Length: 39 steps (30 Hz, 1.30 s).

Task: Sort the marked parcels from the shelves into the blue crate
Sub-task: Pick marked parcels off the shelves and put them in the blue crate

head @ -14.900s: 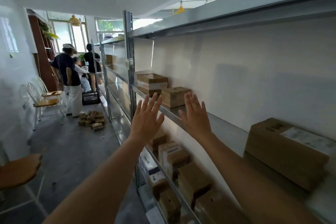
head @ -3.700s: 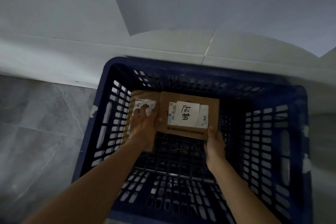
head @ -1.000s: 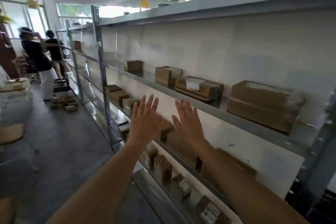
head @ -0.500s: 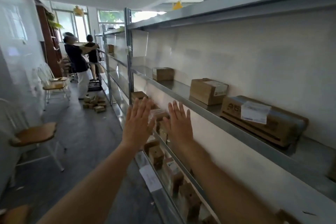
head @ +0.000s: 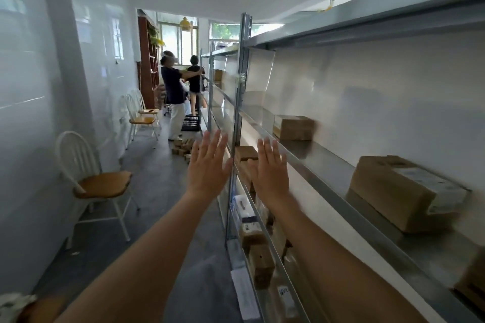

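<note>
Parcels sit on the metal shelves (head: pixel 328 162) along the right wall. On the shelf at chest height there's a big brown box (head: pixel 401 191) with a white label facing out, nearest the camera, and a smaller box (head: pixel 292 127) further down the same shelf, well apart from the big one. Can't tell from here whether either label is marked. One level below, more small boxes (head: pixel 253 233) stand in a row, some with labels, a bit blurry.

Both hands are up in front of the shelves, empty, palms away, fingers straight and spread. The left hand (head: pixel 208 165) hangs just left of the shelf upright (head: pixel 240 102), the right hand (head: pixel 270 168) just right of it, over the shelf edge. Neither touches anything.

Past the shelves down the aisle, two people (head: pixel 174 92) stand at another rack, with a dark crate (head: pixel 190 123) on the floor beside them and a little pile of boxes (head: pixel 183 148) nearer to us. Opposite the shelves, white chairs (head: pixel 97 181) with wooden seats line the tiled left wall.
</note>
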{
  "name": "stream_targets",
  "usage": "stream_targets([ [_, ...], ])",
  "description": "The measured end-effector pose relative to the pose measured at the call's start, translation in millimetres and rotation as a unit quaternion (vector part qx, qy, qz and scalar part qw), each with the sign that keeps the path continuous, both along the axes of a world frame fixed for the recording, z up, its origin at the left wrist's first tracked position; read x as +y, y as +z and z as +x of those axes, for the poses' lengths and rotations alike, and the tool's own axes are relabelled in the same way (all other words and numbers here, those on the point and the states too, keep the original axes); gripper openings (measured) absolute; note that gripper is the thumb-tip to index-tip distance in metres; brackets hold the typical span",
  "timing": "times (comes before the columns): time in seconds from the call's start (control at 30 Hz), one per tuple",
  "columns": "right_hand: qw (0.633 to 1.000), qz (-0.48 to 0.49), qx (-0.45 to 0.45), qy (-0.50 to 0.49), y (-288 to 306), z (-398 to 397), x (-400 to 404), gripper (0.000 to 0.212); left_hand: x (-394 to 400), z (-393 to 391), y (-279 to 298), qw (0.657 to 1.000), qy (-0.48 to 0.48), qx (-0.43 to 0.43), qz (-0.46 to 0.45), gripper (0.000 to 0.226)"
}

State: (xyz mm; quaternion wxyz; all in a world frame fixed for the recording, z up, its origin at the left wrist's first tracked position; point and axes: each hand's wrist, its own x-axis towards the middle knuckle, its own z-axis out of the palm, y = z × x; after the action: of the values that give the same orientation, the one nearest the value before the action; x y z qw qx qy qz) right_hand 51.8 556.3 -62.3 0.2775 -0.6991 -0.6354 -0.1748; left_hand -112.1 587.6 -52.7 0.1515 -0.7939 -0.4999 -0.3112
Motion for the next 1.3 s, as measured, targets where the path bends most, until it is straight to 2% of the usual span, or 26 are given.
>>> stream_targets([
  [0.17,0.999,-0.028,0.032,0.003,-15.4,-0.3,87.0,0.062,79.5,-3.9,-10.5,0.999,-0.012,-0.015,-0.035,0.064],
  [0.3,0.997,-0.043,0.058,0.008,-19.5,2.2,152.2,0.063,143.6,-4.6,-13.5,0.998,-0.023,0.022,-0.051,0.064],
  [0.47,0.994,-0.058,0.088,0.015,-24.9,16.3,236.9,0.062,229.9,-0.4,-9.0,0.998,-0.041,0.023,-0.053,0.065],
  [0.8,0.988,-0.141,0.043,0.036,-48.6,72.5,403.4,0.062,389.2,45.8,-16.3,0.993,-0.054,0.047,-0.095,0.066],
  [1.1,0.981,-0.177,0.08,-0.026,-79.9,103.4,519.1,0.06,529.7,74.4,-39.6,0.979,-0.108,0.071,-0.16,0.064],
  [1.3,0.974,-0.165,0.116,-0.099,-105.5,124.4,589.1,0.06,619.9,92.4,-69.3,0.952,-0.175,0.106,-0.228,0.064],
])
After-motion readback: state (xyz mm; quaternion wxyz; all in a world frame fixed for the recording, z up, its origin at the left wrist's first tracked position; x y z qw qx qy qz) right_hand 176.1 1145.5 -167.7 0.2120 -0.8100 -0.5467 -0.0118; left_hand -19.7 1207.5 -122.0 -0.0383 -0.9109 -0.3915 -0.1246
